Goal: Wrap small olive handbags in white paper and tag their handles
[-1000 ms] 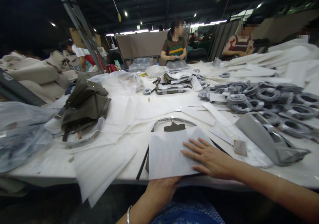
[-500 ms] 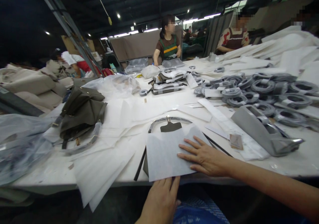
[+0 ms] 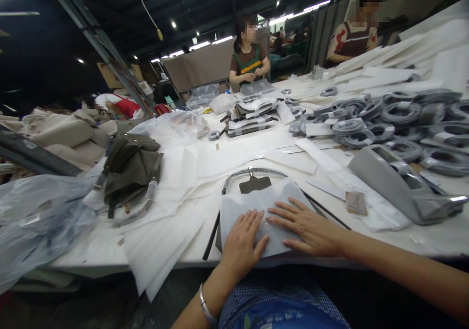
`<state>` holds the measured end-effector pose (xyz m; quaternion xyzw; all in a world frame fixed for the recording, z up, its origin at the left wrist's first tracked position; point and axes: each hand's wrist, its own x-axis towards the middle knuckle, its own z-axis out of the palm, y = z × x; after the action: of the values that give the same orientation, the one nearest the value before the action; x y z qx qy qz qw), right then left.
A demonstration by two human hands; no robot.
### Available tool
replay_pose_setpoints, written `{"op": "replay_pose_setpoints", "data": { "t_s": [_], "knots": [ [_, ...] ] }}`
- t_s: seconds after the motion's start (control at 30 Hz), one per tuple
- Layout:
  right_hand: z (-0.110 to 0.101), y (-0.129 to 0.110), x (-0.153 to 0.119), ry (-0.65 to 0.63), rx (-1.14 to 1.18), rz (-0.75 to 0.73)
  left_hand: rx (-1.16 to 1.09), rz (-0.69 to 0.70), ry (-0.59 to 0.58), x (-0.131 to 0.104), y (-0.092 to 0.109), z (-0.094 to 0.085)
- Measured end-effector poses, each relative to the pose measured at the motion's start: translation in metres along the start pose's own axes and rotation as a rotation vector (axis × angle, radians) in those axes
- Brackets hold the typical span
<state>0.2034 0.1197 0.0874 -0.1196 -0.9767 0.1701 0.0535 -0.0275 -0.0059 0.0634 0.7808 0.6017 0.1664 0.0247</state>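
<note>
A white sheet of wrapping foam or paper [image 3: 234, 204] lies over a dark handbag at the table's near edge. Both my palms rest flat on it. On its left part is my left hand [image 3: 244, 238], fingers stretched out; my right hand [image 3: 304, 226] lies on the right part with its fingers spread. Beyond the sheet show the bag's dark flap [image 3: 255, 184] with a metal clasp and its plastic-wrapped handle [image 3: 234, 174]. Dark straps [image 3: 211, 236] stick out at both sides. Most of the bag's body is hidden under the sheet.
An olive handbag [image 3: 130, 173] stands to the left, beside loose white sheets [image 3: 164, 243] overhanging the edge. Clear plastic bags [image 3: 47, 216] lie far left. At right are a grey bag [image 3: 395, 182] and many wrapped strap coils [image 3: 399, 116]. A co-worker [image 3: 251, 55] is across the table.
My left hand has moved from the sheet's near edge up onto its top and now lies flat. My right hand stays spread on the sheet. The co-worker opposite has brought both hands together.
</note>
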Motion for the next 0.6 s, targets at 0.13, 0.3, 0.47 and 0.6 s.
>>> {"op": "replay_pose_setpoints", "data": {
  "t_s": [0.13, 0.3, 0.47, 0.6],
  "knots": [
    [0.0032, 0.0024, 0.0001, 0.009, -0.004, -0.008, -0.020, -0.013, 0.024, -0.0039, 0.0049, -0.0003],
    [0.0002, 0.0004, 0.0029, -0.023, -0.032, -0.010, -0.035, -0.026, 0.013, -0.0021, 0.0056, -0.0025],
    [-0.0022, -0.0011, 0.0058, -0.044, -0.051, -0.008, -0.040, -0.028, 0.016, -0.0040, 0.0053, -0.0021],
    [-0.0018, -0.0004, 0.0068, -0.029, -0.058, -0.024, -0.050, -0.030, 0.024, -0.0045, 0.0049, -0.0018]
  ]
}}
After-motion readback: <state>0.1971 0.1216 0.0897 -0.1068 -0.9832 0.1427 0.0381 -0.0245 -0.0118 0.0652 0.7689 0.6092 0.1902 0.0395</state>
